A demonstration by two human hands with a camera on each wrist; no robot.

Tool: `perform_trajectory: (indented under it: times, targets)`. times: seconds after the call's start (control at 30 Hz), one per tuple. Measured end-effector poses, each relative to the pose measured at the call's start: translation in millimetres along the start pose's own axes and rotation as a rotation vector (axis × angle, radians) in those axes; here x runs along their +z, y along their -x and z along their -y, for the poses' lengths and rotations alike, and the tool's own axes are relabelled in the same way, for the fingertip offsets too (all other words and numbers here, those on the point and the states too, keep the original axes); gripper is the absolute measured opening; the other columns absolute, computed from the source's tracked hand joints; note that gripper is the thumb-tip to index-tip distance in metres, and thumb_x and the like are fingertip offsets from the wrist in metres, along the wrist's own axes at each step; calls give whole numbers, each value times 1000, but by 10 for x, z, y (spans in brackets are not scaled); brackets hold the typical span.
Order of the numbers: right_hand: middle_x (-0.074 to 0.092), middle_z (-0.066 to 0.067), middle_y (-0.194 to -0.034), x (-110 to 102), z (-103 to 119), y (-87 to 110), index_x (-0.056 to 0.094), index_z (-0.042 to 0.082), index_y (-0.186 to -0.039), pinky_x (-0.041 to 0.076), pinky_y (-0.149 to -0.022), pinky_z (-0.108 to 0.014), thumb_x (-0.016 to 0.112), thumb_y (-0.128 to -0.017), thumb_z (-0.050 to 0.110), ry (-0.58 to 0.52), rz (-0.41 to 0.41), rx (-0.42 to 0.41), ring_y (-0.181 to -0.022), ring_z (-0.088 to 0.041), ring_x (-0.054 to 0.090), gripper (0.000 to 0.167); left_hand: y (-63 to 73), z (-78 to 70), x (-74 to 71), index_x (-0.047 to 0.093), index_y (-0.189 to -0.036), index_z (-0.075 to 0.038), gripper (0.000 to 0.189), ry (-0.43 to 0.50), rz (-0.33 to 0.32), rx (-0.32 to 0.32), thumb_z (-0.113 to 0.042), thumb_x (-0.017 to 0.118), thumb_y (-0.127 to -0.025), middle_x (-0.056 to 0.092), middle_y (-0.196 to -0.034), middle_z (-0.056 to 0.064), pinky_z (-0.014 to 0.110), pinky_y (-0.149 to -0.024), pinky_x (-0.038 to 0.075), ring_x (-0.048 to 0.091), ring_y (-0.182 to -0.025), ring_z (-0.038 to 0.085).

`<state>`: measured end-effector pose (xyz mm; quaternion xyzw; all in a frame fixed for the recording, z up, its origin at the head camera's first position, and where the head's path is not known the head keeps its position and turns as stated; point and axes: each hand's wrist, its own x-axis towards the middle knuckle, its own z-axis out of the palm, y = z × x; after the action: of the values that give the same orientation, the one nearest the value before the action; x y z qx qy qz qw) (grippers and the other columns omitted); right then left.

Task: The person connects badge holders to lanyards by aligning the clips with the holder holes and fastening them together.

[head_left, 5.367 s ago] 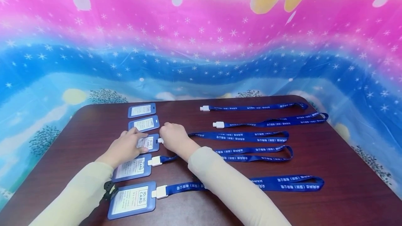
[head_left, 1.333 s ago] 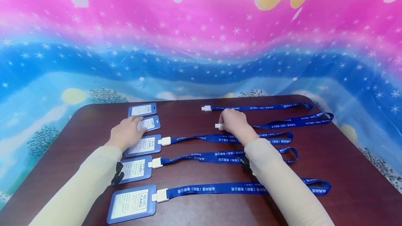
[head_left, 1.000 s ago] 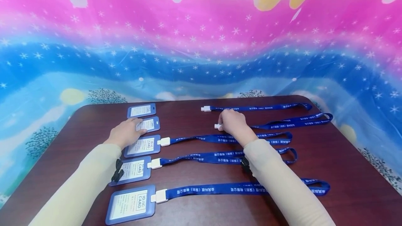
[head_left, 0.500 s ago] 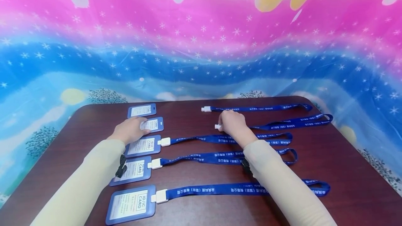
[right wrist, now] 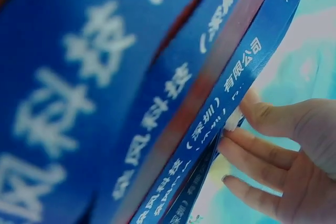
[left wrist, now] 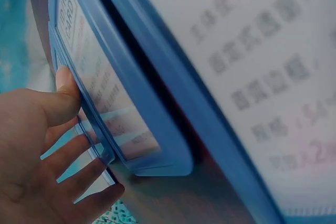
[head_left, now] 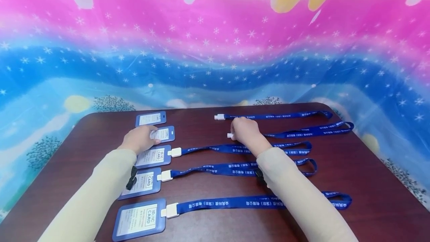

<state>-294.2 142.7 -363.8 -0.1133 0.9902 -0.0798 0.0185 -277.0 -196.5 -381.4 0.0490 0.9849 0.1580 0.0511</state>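
My left hand (head_left: 137,139) holds the second-farthest blue badge holder (head_left: 170,133) by its left part, thumb on the near edge and fingers at the far edge. The free end with its slot points right. In the left wrist view, the thumb (left wrist: 65,81) lies against the edge, with other badge holders in front. My right hand (head_left: 246,130) pinches the white clip (head_left: 230,135) of a blue lanyard (head_left: 299,133). The clip's tip shows left of the fingers, apart from the holder. In the right wrist view, the white clip (right wrist: 234,119) sits between thumb and fingertips.
Nearer on the brown table (head_left: 208,227), three badge holders, the nearest one (head_left: 139,219) among them, are joined to blue lanyards (head_left: 215,203). Behind lie a loose badge holder (head_left: 151,118) and a loose lanyard (head_left: 268,115). A patterned cloth (head_left: 215,47) hangs behind.
Both hands have left the third badge holder, now joined to its lanyard, for the second-farthest holder and lanyard clip. Lately the left hand has shifted that holder slightly right; the right hand is nearly still.
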Motion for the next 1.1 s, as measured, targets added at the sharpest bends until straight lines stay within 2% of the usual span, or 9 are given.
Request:
perform_trajectory:
  times: [0.2,0.43,0.6,0.77,0.97,1.1]
  targets:
    - [67,-1,-80,1,97,-102,69,14,-74,54,-73,-39,81,-84,19,16,22,-5,-75,-19,61,17,-5,-65,34,53,-138,2,56,-46,-7,-22,-21,72,-92,54,-134,30,62,-99,42,55,-110,43]
    - [62,0,-68,58,262,-217,64,14,-63,53,-65,-36,77,-85,13,94,10,-50,-65,-19,57,26,15,-69,36,53,-136,2,54,-65,-8,-30,-21,72,-91,57,-130,30,61,-97,44,57,-103,41]
    - [60,0,-69,56,358,-244,63,14,-64,51,-63,-35,75,-86,13,124,10,-57,-64,-19,55,25,2,-106,24,55,-134,2,53,-79,-14,-14,-21,73,-91,58,-129,29,61,-96,45,58,-102,39]
    - [62,2,-73,79,445,-302,64,16,-66,53,-66,-34,78,-85,15,107,8,-79,-67,-17,57,23,-6,-111,26,57,-133,2,53,-92,-24,-5,-22,75,-90,58,-129,28,60,-96,45,59,-103,39]
    - [62,2,-70,124,565,-379,65,16,-65,54,-67,-34,77,-87,16,104,7,-89,-66,-17,58,25,0,-117,8,58,-130,3,51,-96,-29,1,-21,75,-89,61,-124,27,59,-95,46,60,-98,37]
    - [64,0,-73,161,669,-410,67,15,-72,55,-65,-34,75,-89,19,152,-8,-110,-66,-17,60,19,-3,-109,11,58,-130,3,51,-90,-27,-6,-21,75,-89,61,-124,27,59,-95,47,59,-97,37]
